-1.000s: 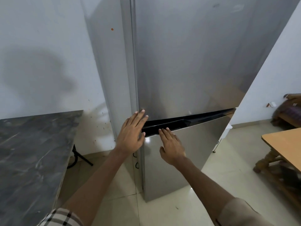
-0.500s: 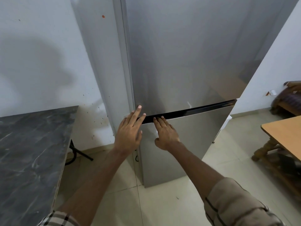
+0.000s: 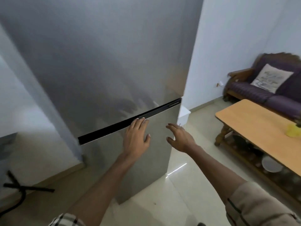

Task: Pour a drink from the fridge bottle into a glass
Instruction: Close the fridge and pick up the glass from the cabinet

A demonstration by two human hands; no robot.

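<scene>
1. Fridge (image 3: 97,62): steel, fills the frame from 9 to 1 o'clock, both doors shut; a black strip (image 3: 105,129) runs between upper and lower door (image 3: 156,160).
2. Left hand (image 3: 136,137): dead centre, flat on the lower door, fingers straight and together, tips at the strip's edge. Grips nothing.
3. Right hand (image 3: 180,138): just at 3 o'clock of the left one, by the door's right edge, fingers spread and loosely bent, nothing in it (contact with the door: cannot tell).
4. Table (image 3: 254,126): wooden, 3 to 4 o'clock, well apart from the fridge; a blurred yellow thing (image 3: 293,130) sits on it.
5. Sofa (image 3: 254,93): purple, 2 o'clock, against the wall, with a pale cushion (image 3: 271,78) on it.
</scene>
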